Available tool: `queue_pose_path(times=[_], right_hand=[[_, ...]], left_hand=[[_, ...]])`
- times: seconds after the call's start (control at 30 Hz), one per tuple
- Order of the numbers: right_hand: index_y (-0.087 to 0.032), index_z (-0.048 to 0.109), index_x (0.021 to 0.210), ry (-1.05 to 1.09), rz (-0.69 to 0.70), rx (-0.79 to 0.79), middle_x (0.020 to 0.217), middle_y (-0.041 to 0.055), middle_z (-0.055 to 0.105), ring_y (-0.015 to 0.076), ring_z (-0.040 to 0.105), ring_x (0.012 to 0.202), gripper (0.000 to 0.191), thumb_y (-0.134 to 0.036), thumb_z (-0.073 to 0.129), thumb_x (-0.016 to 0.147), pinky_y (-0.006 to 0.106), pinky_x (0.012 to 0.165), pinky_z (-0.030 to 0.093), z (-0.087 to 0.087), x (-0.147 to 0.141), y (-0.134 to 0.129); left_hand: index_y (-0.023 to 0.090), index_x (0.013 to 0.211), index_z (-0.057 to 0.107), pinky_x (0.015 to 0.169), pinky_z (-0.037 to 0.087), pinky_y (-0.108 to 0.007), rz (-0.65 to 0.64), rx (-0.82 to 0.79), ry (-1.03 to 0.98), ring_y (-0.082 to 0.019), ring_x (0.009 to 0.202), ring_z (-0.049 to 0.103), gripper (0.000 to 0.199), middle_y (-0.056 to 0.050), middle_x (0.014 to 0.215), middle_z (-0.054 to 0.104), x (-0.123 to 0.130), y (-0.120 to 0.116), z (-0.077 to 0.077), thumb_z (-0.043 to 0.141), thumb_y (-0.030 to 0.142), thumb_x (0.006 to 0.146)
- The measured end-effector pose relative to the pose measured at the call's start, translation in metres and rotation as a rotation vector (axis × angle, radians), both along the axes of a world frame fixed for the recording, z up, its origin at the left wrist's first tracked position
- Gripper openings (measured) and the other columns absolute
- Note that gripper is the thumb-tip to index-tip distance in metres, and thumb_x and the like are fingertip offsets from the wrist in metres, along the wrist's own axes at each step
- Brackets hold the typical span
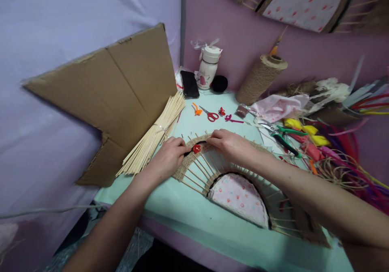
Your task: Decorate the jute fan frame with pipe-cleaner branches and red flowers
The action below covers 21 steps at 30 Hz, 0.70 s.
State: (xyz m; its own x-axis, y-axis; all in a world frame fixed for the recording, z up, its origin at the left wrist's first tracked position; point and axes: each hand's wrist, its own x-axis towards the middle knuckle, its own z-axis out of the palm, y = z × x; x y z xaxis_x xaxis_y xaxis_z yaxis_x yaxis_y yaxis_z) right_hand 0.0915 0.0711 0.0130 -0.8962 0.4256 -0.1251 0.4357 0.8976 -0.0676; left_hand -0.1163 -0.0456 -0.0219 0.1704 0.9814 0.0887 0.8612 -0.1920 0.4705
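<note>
Head view: a woven stick fan (238,197) is laid flat along the near edge of the worktop (158,199), straight side toward that edge. A red flower (197,148) is set on the fan's outer band, between both hands. A black strip (187,154) is pinched at one end by the left hand (173,152), thumb against fingers. The right hand (226,141) is placed at the strip's other end, fingers bent and drawn together; whether the strip is gripped or only pressed cannot be told. By the left edge, a stick bundle (153,136) is laid against a cardboard sheet (133,77). Near the back edge: phone (190,84), bottle (208,67), twine roll (259,79). Between these and the fan, red-handled scissors (212,115) are laid. Toward the right edge, green-handled pliers (285,142) are seen beside piled craft scraps.
</note>
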Motion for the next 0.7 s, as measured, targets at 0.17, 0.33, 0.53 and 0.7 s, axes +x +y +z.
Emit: queue_pose_path(times=[0.17,0.33,0.53,0.7], right_hand=[[-0.020,0.068,0.112,0.010,-0.013,-0.026,0.098,0.0089,0.061,0.0203,0.053,0.093,0.026,-0.014,0.051,0.094,0.028,0.068,0.036,-0.004,-0.003,-0.001],[-0.018,0.069,0.106,0.077,0.005,-0.041,0.094,0.0094,0.060,0.0204,0.052,0.091,0.022,-0.013,0.053,0.093,0.029,0.069,0.036,-0.010,-0.003,0.000],[-0.016,0.069,0.103,0.133,-0.003,-0.086,0.091,0.0084,0.060,0.0188,0.050,0.084,0.021,-0.011,0.053,0.092,0.030,0.071,0.036,-0.015,-0.002,-0.004],[-0.016,0.068,0.110,0.155,-0.051,-0.149,0.096,0.0095,0.061,0.0202,0.053,0.093,0.026,-0.010,0.049,0.093,0.032,0.079,0.040,-0.015,-0.002,-0.010]], left_hand=[[0.019,0.104,0.074,0.091,0.046,-0.038,-0.009,0.002,0.033,-0.021,0.097,0.054,0.030,-0.008,0.097,0.061,0.001,0.002,-0.002,0.047,0.015,0.092],[0.019,0.106,0.074,0.090,0.046,-0.038,-0.005,0.005,0.017,-0.021,0.095,0.054,0.029,-0.009,0.096,0.061,0.001,0.003,-0.002,0.047,0.020,0.094],[0.019,0.108,0.073,0.089,0.046,-0.039,0.000,0.021,0.000,-0.022,0.095,0.053,0.028,-0.009,0.096,0.060,0.000,0.003,-0.006,0.049,0.023,0.094],[0.019,0.107,0.073,0.090,0.046,-0.038,0.005,0.038,-0.010,-0.021,0.096,0.053,0.027,-0.008,0.097,0.059,-0.001,0.002,-0.009,0.050,0.020,0.093]])
